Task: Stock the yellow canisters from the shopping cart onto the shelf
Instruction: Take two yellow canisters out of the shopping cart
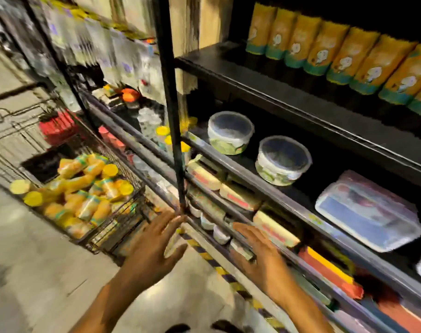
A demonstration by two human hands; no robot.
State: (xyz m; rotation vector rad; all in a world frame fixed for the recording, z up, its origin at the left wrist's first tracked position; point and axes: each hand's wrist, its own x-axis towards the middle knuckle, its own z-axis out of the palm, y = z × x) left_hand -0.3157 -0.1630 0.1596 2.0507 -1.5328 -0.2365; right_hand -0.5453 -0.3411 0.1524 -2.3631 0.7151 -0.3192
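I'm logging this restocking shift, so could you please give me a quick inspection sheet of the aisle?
Surface: black shelf, upper level holds a row of yellow canisters.
Job's things: more canisters piled in the wire cart.
Clutter: two round lidded tubs, a flat clear box, packets below.
Hands: left hand and right hand both open, holding nothing.
Cables: nothing seen.
Surroundings: concrete floor, striped edge tape.
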